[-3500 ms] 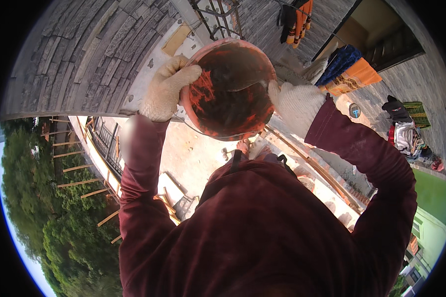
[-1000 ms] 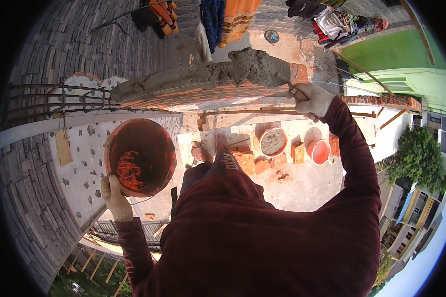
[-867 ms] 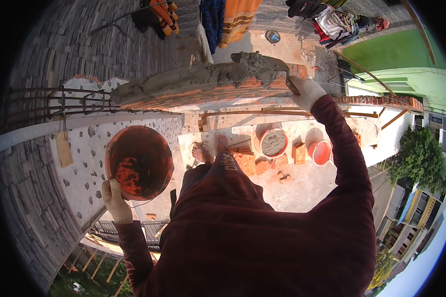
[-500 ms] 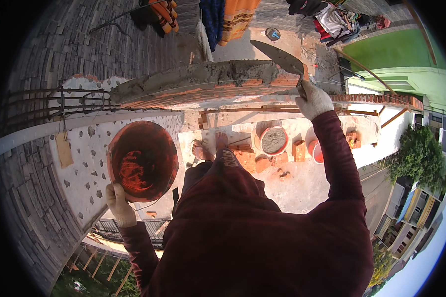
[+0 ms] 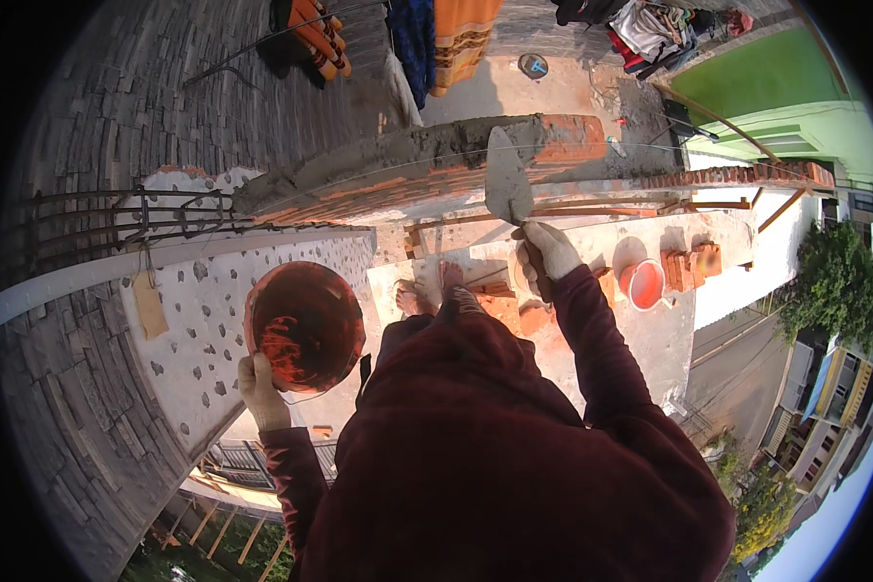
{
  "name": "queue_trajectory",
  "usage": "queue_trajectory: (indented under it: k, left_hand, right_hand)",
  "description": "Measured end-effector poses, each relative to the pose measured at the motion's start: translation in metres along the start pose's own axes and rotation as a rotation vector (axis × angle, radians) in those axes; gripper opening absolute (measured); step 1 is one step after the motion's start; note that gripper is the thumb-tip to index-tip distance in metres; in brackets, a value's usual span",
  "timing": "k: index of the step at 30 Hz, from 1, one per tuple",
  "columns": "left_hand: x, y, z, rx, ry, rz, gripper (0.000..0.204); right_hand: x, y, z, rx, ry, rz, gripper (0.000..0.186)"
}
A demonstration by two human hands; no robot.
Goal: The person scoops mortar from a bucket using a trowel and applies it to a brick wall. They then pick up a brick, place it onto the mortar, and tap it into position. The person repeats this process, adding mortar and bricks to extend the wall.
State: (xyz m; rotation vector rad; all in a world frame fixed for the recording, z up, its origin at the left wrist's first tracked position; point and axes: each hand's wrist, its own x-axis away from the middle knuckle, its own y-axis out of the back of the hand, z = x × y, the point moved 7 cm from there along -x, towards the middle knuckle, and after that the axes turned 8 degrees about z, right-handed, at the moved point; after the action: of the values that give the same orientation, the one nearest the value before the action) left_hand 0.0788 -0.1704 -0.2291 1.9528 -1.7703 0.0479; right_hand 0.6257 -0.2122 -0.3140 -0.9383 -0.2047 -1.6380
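In a pale work glove, my left hand (image 5: 260, 381) is closed on the rim of an orange-red bucket (image 5: 332, 335). The bucket is tilted so its smeared, mostly bare inside shows. My right hand (image 5: 553, 252), gloved too, is wrapped round the handle of a pointed trowel (image 5: 507, 179). Its grey-coated blade points away from me, in front of a brick wall (image 5: 577, 136). Wet grey mortar (image 5: 378, 160) covers the wall's top over most of its length; bare orange brick shows at the right end.
A red-orange bucket (image 5: 643, 284) stands to the right on the ledge, beside stacked bricks (image 5: 684, 269). More bricks (image 5: 498, 308) lie near my feet (image 5: 451, 276). Steel rebar (image 5: 179, 209) juts out at the left. A thin string runs along the wall. Cloths (image 5: 466, 44) hang beyond it.
My right hand has brought the trowel left and nearer, off the wall's right end. The left hand and bucket have shifted slightly right in view. My right arm now covers the mortar-filled bucket.
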Motion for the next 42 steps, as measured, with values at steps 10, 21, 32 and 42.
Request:
queue_trajectory:
  k: [10, 21, 32, 42]
  left_hand:
    - [0.003, 0.01, 0.012, 0.091, -0.059, -0.035, 0.03]
    - [0.0, 0.001, 0.003, 0.033, -0.015, 0.039, 0.028]
    - [-0.007, -0.007, 0.001, 0.03, -0.022, 0.097, 0.028]
    - [0.002, -0.005, -0.009, -0.022, -0.025, 0.03, 0.03]
  right_hand:
    - [-0.045, -0.052, -0.004, -0.158, -0.166, 0.037, 0.042]
    - [-0.055, -0.09, 0.011, 0.818, 0.101, -0.028, 0.05]
    - [-0.051, 0.037, 0.067, 1.105, 0.076, -0.276, 0.052]
    - [-0.017, 0.077, 0.058, 1.131, 0.246, -0.226, 0.032]
